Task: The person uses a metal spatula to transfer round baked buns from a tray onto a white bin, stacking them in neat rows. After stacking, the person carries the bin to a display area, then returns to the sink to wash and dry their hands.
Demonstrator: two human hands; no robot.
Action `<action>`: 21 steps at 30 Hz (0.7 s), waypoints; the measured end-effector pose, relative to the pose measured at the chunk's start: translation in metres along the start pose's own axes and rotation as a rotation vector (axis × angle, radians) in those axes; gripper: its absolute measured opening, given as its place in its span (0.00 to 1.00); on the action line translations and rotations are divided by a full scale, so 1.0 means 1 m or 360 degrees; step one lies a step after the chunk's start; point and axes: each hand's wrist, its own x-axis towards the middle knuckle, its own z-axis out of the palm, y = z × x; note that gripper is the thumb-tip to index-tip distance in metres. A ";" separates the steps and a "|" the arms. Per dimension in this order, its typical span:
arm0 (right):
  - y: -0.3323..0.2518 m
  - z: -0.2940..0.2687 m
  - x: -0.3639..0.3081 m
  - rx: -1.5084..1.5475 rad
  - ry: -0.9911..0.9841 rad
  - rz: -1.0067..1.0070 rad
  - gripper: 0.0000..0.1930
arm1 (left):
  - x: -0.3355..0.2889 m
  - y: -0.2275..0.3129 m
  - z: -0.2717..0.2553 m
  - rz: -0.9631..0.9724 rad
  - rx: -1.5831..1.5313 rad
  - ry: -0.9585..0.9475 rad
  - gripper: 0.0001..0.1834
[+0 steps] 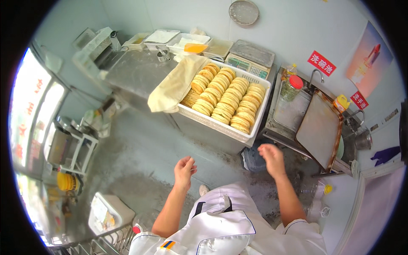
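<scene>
My left hand [184,172] hangs in the air over the floor, its fingers curled in loosely, and nothing shows in it. Held higher and to the right, my right hand [272,159] is empty too, with its fingers bent but somewhat apart. Neither one touches anything. Beyond them stands a white plastic crate [199,119] on the counter, closer to my right hand. Round flat breads [229,100] fill most of it in stacked rows on a slatted mat [190,99]. A cream cloth [174,87] drapes over its left side.
Right of the crate are a sink counter with a red-lidded jar [291,88] and a leaning baking tray [321,129]. A scale [250,57] and several tubs line the back wall. A blue-grey container [254,159] stands below the counter. A white bin [109,214] is at lower left.
</scene>
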 end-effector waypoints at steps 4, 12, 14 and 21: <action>-0.017 -0.018 0.144 0.0019 0.0149 -0.0138 0.14 | 0.079 0.026 0.067 -0.0028 -0.0020 0.0067 0.16; -0.010 0.025 0.471 -0.0861 -0.0064 -0.0363 0.19 | 0.164 0.021 0.160 -0.0171 -0.0206 0.0429 0.13; 0.001 0.040 0.520 -0.1036 -0.0142 -0.0319 0.18 | 0.171 0.019 0.174 -0.0211 -0.0175 0.0523 0.14; 0.025 0.061 0.609 -0.1119 -0.0707 -0.0104 0.18 | 0.173 0.022 0.197 -0.0209 -0.0152 0.0792 0.13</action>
